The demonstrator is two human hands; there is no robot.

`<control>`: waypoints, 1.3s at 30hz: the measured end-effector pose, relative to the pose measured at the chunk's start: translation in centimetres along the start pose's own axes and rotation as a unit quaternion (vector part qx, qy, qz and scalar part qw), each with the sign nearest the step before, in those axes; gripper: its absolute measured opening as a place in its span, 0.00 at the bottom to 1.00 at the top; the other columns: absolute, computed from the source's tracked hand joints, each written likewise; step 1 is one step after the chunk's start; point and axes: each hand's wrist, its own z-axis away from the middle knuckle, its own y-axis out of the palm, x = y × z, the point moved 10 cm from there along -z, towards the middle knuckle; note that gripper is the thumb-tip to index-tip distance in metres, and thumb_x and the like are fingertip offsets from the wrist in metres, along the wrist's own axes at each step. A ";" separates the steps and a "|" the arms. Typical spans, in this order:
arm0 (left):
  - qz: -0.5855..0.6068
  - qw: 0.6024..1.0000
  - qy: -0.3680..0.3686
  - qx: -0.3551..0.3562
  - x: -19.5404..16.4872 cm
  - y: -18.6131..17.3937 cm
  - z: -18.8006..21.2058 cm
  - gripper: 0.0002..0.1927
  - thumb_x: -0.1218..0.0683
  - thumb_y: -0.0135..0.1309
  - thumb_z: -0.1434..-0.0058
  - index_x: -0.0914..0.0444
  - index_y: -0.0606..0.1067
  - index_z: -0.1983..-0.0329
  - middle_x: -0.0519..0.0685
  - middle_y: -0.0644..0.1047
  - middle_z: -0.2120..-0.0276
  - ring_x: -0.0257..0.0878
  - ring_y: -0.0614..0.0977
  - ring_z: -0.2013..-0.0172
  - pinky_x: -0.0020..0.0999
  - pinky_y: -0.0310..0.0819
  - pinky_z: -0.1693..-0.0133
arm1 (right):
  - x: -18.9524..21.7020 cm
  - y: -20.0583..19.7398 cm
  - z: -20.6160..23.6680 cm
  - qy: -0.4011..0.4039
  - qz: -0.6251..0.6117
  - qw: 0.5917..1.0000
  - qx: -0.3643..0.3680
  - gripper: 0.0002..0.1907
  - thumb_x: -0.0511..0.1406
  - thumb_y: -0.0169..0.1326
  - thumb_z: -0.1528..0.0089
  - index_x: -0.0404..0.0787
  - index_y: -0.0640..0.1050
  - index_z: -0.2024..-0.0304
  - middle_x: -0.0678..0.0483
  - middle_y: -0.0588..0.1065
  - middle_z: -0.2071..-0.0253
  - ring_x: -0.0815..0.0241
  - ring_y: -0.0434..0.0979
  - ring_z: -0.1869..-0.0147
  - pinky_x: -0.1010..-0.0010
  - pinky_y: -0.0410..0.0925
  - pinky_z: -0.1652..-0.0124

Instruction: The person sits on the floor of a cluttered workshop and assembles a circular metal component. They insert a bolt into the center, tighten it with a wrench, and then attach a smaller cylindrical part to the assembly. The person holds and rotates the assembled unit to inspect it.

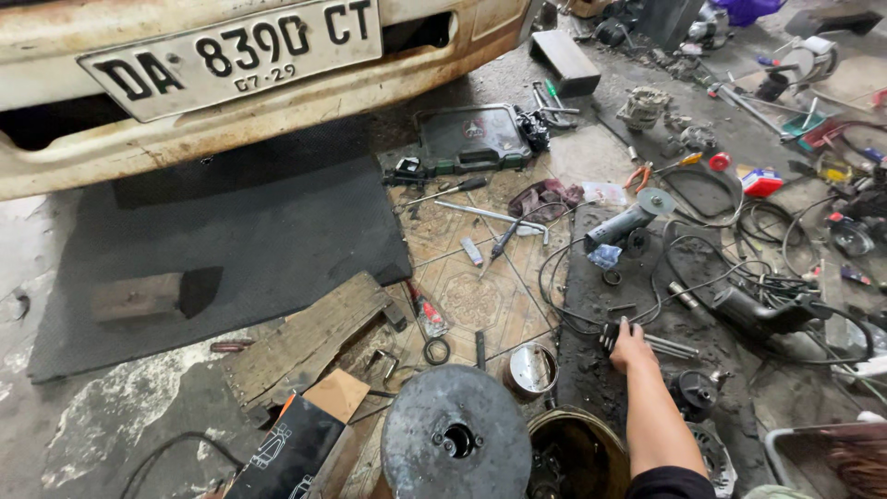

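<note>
Right hand stretched forward and low over the greasy dark mat, fingers drawn close together and bent down onto a small cluster of dark tool bits; touching them for certain, yet impossible to tell whether actually clamped round them or merely resting on top; left hand out of sight. Cluster lying on the mat just left of a pair of bright metal rods, near the loops of black cable trailing from the grey angle grinder, with a second, black power tool off to the right. Likely troubles, judged from this layout: loose bits slipping out of a half-formed grip on oily metal and scattering among the clutter; rods knocked by the heel of the palm and rolling away; a finger or wrist snagging a cable loop and dragging the grinder, bare disc and all, toward the arm; worse if either tool is plugged in, which cannot be told here. Also worth minding: the forearm passing just above a small open tin and beside the round steel disc at the near edge, both easy to bump on drawing back; grime making every hold less sure.
</note>
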 end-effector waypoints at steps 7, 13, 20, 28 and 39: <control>-0.010 1.000 0.009 -0.006 -0.2 -0.4 1.4 0.21 0.55 0.45 0.28 0.64 0.63 0.35 0.54 0.72 0.41 0.45 0.74 0.42 0.45 0.70 0.39 | -0.6 -2.1 2.5 -0.039 0.243 0.964 -0.100 0.19 0.41 0.57 0.37 0.55 0.75 0.43 0.51 0.69 0.39 0.49 0.70 0.33 0.52 0.68 0.41; -0.036 0.999 0.032 -0.001 -2.0 0.4 2.1 0.21 0.55 0.46 0.29 0.64 0.63 0.35 0.54 0.72 0.41 0.45 0.74 0.42 0.45 0.70 0.39 | 0.0 -7.0 8.1 -0.130 0.167 0.940 -0.268 0.14 0.38 0.52 0.32 0.52 0.73 0.43 0.53 0.76 0.49 0.48 0.79 0.45 0.50 0.70 0.47; -0.136 0.981 0.136 0.001 -7.3 2.7 2.0 0.21 0.55 0.46 0.29 0.64 0.63 0.35 0.54 0.72 0.41 0.45 0.74 0.42 0.45 0.70 0.39 | -0.4 -17.8 14.1 -0.235 -0.194 0.864 -0.400 0.23 0.43 0.62 0.33 0.32 0.74 0.46 0.34 0.78 0.53 0.33 0.78 0.49 0.51 0.71 0.51; -0.215 0.956 0.200 -0.017 -11.6 5.1 4.3 0.21 0.56 0.46 0.29 0.64 0.63 0.35 0.54 0.72 0.42 0.45 0.74 0.42 0.44 0.70 0.39 | 1.7 -23.7 23.8 -0.256 -0.708 0.648 -0.114 0.14 0.37 0.63 0.36 0.40 0.74 0.53 0.55 0.75 0.64 0.62 0.76 0.65 0.68 0.72 0.65; -0.254 0.945 0.203 0.015 -10.9 8.6 6.7 0.21 0.56 0.47 0.29 0.64 0.63 0.35 0.54 0.72 0.42 0.44 0.74 0.42 0.44 0.71 0.39 | 6.4 -16.0 40.6 -0.244 -0.600 0.762 -0.010 0.34 0.41 0.61 0.37 0.36 0.67 0.32 0.52 0.75 0.53 0.67 0.75 0.53 0.75 0.70 0.55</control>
